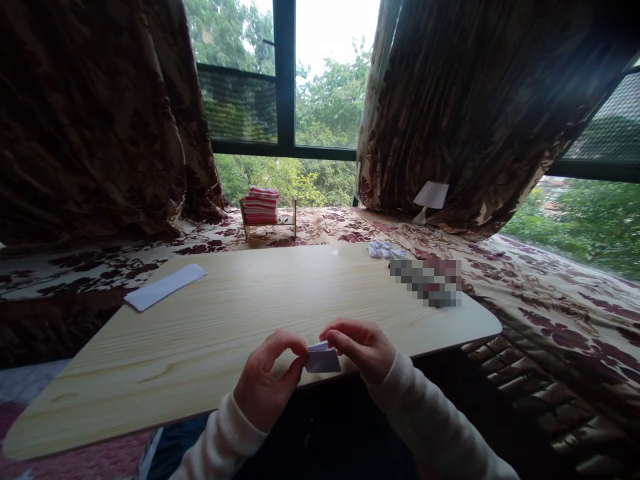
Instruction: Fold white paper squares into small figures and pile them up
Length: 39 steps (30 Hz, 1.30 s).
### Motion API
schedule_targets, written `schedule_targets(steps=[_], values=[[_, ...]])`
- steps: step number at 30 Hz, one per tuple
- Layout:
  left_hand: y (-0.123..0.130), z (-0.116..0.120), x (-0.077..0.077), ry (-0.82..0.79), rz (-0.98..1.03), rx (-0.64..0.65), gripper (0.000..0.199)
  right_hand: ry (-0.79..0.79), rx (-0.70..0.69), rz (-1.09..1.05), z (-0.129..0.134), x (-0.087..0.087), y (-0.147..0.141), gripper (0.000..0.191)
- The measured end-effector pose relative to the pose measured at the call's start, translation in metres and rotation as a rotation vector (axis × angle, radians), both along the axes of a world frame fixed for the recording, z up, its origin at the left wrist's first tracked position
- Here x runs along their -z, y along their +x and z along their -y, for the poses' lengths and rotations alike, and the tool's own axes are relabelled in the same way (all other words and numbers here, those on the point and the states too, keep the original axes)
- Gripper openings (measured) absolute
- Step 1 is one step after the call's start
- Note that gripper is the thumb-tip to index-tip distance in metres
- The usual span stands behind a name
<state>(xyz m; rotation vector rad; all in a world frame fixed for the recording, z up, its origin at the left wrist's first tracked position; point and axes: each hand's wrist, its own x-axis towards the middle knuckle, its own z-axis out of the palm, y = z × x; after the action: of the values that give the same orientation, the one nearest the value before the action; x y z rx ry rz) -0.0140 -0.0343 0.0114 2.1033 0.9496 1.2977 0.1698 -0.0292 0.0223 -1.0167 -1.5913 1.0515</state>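
A small piece of folded white paper [323,362] is held between my two hands, over the near edge of the wooden tabletop [225,320]. My left hand [270,377] pinches its left end between thumb and fingertips. At its upper right, the fingers of my right hand [363,347] are closed on the same paper. A narrow loose flap shows along the paper's top, between the fingertips. Part of the right thumb is hidden behind the other fingers.
White paper strips [166,287] lie at the table's left. A cluster of small folded papers [385,250] sits at the far right edge, near a blurred-out item [425,283]. Behind are a small rack [270,225] with folded pink-striped cloths [261,205] and a white lamp [431,195].
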Motion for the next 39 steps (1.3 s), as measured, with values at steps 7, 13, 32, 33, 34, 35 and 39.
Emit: schedule_targets(steps=[7, 13, 32, 33, 34, 35, 39], values=[[0.001, 0.0, 0.004, -0.013, -0.015, -0.002, 0.007, -0.061, -0.038, 0.113, -0.001, -0.006, 0.002, 0.028], [0.001, 0.0, 0.006, -0.002, -0.024, 0.034, 0.009, -0.141, -0.099, 0.118, -0.004, -0.003, 0.004, 0.029], [0.001, -0.001, 0.008, 0.016, -0.02, 0.042, 0.009, -0.279, -0.182, -0.007, -0.005, -0.011, 0.002, 0.015], [0.001, -0.001, 0.009, 0.024, -0.017, 0.043, 0.009, -0.28, -0.183, 0.001, -0.006, -0.011, 0.002, 0.016], [0.002, -0.001, 0.009, 0.034, -0.013, 0.049, 0.009, -0.275, -0.183, 0.01, -0.006, -0.011, 0.003, 0.018], [0.002, -0.002, 0.008, 0.043, -0.01, 0.057, 0.01, -0.266, -0.182, 0.021, -0.007, -0.01, 0.003, 0.019], [0.002, -0.002, 0.008, 0.055, 0.001, 0.07, 0.009, -0.16, -0.19, 0.101, -0.009, -0.011, 0.003, 0.021]])
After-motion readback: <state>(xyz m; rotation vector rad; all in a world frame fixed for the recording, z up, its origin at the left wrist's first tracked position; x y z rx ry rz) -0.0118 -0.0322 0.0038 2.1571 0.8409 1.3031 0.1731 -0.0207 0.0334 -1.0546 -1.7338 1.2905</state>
